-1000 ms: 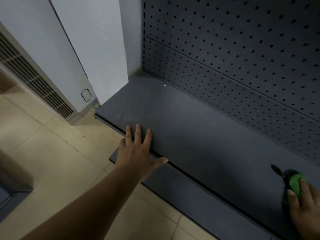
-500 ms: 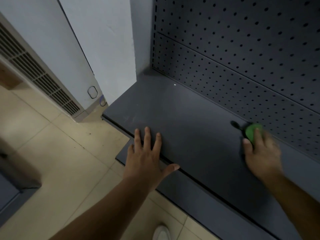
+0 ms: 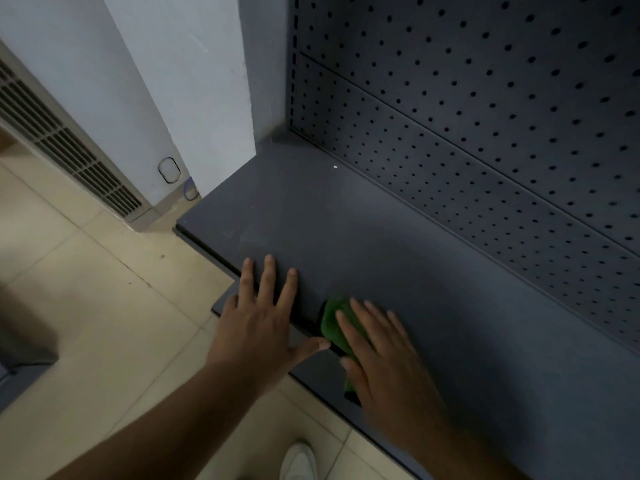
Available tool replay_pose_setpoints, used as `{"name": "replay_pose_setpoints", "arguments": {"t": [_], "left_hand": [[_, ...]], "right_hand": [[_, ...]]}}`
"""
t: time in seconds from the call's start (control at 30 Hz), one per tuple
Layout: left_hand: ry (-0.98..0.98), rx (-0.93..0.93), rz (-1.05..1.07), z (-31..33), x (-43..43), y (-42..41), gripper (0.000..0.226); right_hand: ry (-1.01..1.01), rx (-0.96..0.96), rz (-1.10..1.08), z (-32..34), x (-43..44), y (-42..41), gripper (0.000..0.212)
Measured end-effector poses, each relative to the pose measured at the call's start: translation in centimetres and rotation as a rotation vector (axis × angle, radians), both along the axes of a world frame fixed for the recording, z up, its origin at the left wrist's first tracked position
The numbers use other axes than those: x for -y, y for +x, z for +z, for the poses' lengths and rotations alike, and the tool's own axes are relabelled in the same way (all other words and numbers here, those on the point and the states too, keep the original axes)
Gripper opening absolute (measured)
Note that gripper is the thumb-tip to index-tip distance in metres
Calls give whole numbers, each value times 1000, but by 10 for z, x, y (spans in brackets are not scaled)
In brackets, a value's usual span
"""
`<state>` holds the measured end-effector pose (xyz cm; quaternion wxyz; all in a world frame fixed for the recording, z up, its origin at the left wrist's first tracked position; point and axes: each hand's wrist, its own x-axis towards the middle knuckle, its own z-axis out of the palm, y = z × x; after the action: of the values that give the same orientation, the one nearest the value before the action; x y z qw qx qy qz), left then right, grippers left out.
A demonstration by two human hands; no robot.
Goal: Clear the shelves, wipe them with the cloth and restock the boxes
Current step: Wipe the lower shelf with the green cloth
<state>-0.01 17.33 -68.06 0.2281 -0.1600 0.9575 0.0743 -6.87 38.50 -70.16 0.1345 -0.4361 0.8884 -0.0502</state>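
1 flat R hand (image 3: 384, 362) on cloth (image 3: 331, 323)

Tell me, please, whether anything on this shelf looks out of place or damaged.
Only small things: a white speck lies on the shelf near the pegboard back, and faint pale smudges mark its front left corner. No damage shows.
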Motion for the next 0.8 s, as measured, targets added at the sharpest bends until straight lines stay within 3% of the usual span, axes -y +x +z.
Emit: {"name": "replay_pose_setpoints", "arguments": {"t": [0.1,0.27,0.37,0.5,0.6,0.8], "left_hand": [[-3,-12,0,-1,1,-1,115],[11,19,-11,1,-1,-4,113],[22,33,-3,3,-2,-5,111],[45,44,0,5,-1,-6,111],[43,30,1,4,1,-4,111],[89,44,5,3,-1,0,118]], "right_hand": [[12,-18,-25,3,-27,-20,57],[-30,-73,-405,-2,-35,-116,56],[-45,-132,-487,-10,-1,-157,55],[-60,-123,-389,-14,59,-166,54],[-85,-81,-204,-10,91,-125,54],[-90,-36,20,-8,43,-32,57]]}}
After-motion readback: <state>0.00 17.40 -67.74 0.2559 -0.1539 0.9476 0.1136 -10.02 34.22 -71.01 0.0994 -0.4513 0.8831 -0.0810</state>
